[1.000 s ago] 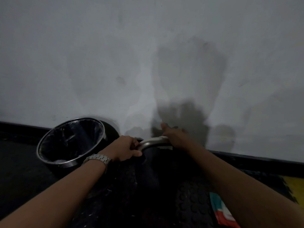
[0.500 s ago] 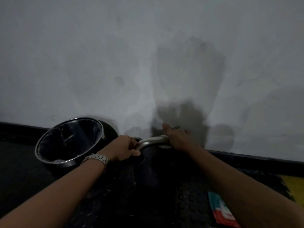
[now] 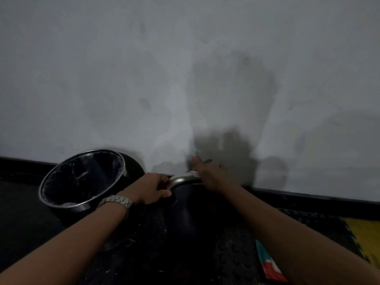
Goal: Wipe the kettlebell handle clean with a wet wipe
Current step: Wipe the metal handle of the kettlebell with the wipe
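A black kettlebell (image 3: 191, 204) stands on the dark rubber floor near the wall, its silver handle (image 3: 181, 179) arching across the top. My left hand (image 3: 151, 187), a metal watch on its wrist, grips the handle's left end. My right hand (image 3: 211, 175) is wrapped over the handle's right part, with a white wet wipe (image 3: 194, 173) showing under its fingers and one finger sticking out toward the wall. Most of the wipe is hidden by the hand.
A round black bin (image 3: 82, 179) with a metal rim and a plastic liner leans against the wall to the left. A red and teal wipe packet (image 3: 269, 264) lies on the studded mat at the right, beside a yellow mat tile (image 3: 364, 235). A black skirting runs along the wall.
Both hands stay on the handle. My right hand with the wipe has shifted slightly along the handle; the view moved a little.
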